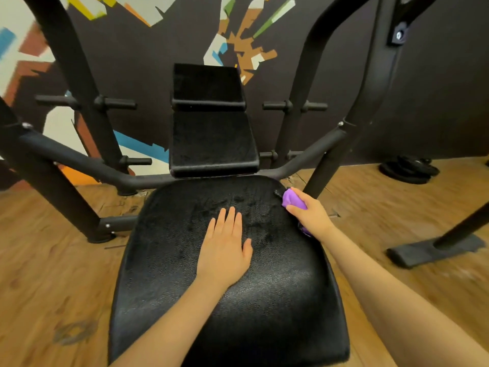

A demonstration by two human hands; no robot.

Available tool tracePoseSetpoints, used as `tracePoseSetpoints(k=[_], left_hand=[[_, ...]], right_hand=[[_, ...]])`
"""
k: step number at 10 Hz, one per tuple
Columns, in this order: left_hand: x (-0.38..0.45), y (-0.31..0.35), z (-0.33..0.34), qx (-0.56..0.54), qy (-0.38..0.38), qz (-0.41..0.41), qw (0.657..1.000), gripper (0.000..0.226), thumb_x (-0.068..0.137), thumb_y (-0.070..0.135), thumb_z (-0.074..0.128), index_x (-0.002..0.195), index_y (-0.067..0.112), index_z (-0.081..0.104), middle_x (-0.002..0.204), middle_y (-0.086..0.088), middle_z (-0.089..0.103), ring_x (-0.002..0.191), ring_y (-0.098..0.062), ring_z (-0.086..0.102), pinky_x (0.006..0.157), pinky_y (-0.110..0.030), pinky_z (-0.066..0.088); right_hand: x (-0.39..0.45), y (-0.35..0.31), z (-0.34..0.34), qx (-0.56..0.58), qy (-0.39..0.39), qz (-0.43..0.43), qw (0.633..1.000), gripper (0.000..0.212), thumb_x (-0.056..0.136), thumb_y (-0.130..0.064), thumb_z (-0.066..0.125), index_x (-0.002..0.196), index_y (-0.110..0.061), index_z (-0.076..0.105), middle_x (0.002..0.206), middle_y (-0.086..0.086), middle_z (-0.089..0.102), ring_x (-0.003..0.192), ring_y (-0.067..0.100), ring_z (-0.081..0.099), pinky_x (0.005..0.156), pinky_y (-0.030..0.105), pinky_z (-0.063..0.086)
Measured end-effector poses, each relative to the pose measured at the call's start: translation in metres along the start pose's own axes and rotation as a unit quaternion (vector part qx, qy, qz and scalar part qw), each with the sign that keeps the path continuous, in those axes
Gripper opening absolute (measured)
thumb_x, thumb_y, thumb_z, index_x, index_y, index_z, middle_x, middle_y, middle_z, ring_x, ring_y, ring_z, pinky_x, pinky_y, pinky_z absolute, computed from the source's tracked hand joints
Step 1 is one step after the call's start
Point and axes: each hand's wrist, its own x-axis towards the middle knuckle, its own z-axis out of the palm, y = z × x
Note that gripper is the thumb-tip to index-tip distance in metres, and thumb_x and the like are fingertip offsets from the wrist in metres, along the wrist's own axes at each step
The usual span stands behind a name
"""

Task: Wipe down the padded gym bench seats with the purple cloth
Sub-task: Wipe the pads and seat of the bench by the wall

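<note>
Head view, looking down on the near seat pad (pixel 230 287), black and textured. Left hand (pixel 225 247) lies flat on the middle of it, fingers straight and slightly spread, palm down, holding nothing. Right hand (pixel 308 214) is at the pad's far right edge, fingers curled round the bunched purple cloth (pixel 292 201), which is pressed against the rim there, just beside a black frame post (pixel 325 168). Smudgy streaks (pixel 232 210) show on the pad ahead of the left fingers; dirt or damp, cannot tell. Two more pads, the middle pad (pixel 211 141) and top pad (pixel 206 83), sit further back and look untouched, though that's a guess.

Risks from here:
- Cloth is wadded small, so each pass likely covers little; centre streaks could get missed.
- Left hand planted on the pad may leave fresh prints on wiped surface, or block the stroke.
- Right hand is close to the post; a fast sideways swipe could knock knuckles on it.
- Cloth at the rim could slip off the edge to the wooden floor (pixel 53 274).
- Back pads may be skipped, being a longer reach.
</note>
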Motion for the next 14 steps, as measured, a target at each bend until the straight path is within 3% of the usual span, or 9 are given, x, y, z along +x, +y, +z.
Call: tracePoseSetpoints(k=[3,4,5,6,7,8,10,12,14], left_hand=[[-0.002,-0.001,-0.001,-0.012,-0.005,0.004,1.0,0.062,0.101,0.041,0.022,0.153,0.009,0.008,0.161,-0.009,0.002,0.148,-0.024,-0.002,0.12,-0.038,0.001],[-0.002,-0.001,0.0,-0.013,0.0,0.003,1.0,0.062,0.101,0.04,0.022,0.153,0.009,0.009,0.161,-0.009,0.004,0.148,-0.024,-0.001,0.12,-0.038,0.003],[-0.002,-0.001,0.0,-0.008,0.0,0.005,1.0,0.062,0.101,0.04,0.022,0.153,0.009,0.009,0.161,-0.01,0.004,0.148,-0.024,0.0,0.12,-0.039,0.003],[-0.002,-0.001,0.001,-0.007,0.003,0.004,1.0,0.062,0.101,0.04,0.022,0.153,0.009,0.01,0.161,-0.01,0.005,0.148,-0.024,0.0,0.121,-0.039,0.003],[-0.003,0.0,0.0,-0.011,0.009,0.002,1.0,0.062,0.101,0.039,0.024,0.153,0.009,0.012,0.161,-0.01,0.007,0.148,-0.024,0.002,0.12,-0.039,0.004],[-0.003,0.0,-0.001,-0.016,0.01,0.002,1.0,0.061,0.101,0.039,0.025,0.152,0.009,0.014,0.161,-0.01,0.008,0.148,-0.024,0.003,0.12,-0.038,0.004],[-0.005,0.0,-0.001,-0.021,0.017,0.002,1.0,0.06,0.101,0.038,0.026,0.152,0.009,0.014,0.161,-0.009,0.008,0.148,-0.024,0.003,0.119,-0.037,0.003],[-0.004,0.001,0.001,-0.016,0.009,0.0,1.0,0.06,0.101,0.037,0.026,0.152,0.008,0.015,0.161,-0.009,0.008,0.148,-0.024,0.003,0.12,-0.038,0.005],[-0.006,0.001,0.0,-0.009,0.011,0.001,1.0,0.06,0.101,0.037,0.026,0.152,0.007,0.016,0.16,-0.01,0.01,0.148,-0.024,0.004,0.12,-0.038,0.005]], right_hand=[[-0.136,0.038,-0.009,0.033,0.04,-0.01,0.999,0.058,0.091,-0.01,0.058,0.141,-0.021,0.031,0.14,-0.017,0.03,0.128,-0.002,0.031,0.095,0.004,0.02],[-0.174,0.048,-0.003,0.077,0.042,-0.006,0.996,0.056,0.083,-0.029,0.052,0.134,-0.029,0.029,0.138,-0.025,0.028,0.121,-0.024,0.029,0.097,-0.002,0.019],[-0.183,0.048,0.001,0.094,0.059,0.009,0.994,0.052,0.081,-0.031,0.047,0.13,-0.031,0.03,0.136,-0.025,0.031,0.122,-0.021,0.032,0.096,-0.004,0.018],[-0.156,0.044,0.001,0.033,0.086,0.002,0.996,0.052,0.092,-0.018,0.055,0.14,-0.017,0.033,0.137,-0.013,0.035,0.126,0.002,0.034,0.093,-0.003,0.019],[-0.103,0.026,-0.002,-0.036,0.057,-0.007,0.998,0.055,0.093,-0.013,0.054,0.144,-0.014,0.033,0.138,0.0,0.044,0.127,0.014,0.041,0.096,0.017,0.029],[-0.055,0.005,-0.001,-0.079,0.033,-0.019,0.996,0.056,0.095,-0.018,0.051,0.146,-0.014,0.03,0.146,0.006,0.04,0.131,0.022,0.04,0.098,0.025,0.031],[-0.045,0.013,0.001,-0.042,0.042,0.004,0.998,0.055,0.093,-0.019,0.054,0.145,-0.02,0.034,0.144,0.006,0.044,0.129,0.021,0.042,0.094,0.024,0.031],[-0.117,0.032,-0.006,0.034,0.07,0.004,0.997,0.054,0.092,-0.009,0.056,0.142,-0.017,0.036,0.135,-0.009,0.041,0.123,0.002,0.035,0.086,0.0,0.024],[-0.212,0.067,0.014,0.117,0.126,0.011,0.985,0.058,0.079,-0.023,0.055,0.133,-0.026,0.037,0.133,-0.027,0.04,0.117,-0.023,0.036,0.095,-0.003,0.023]])
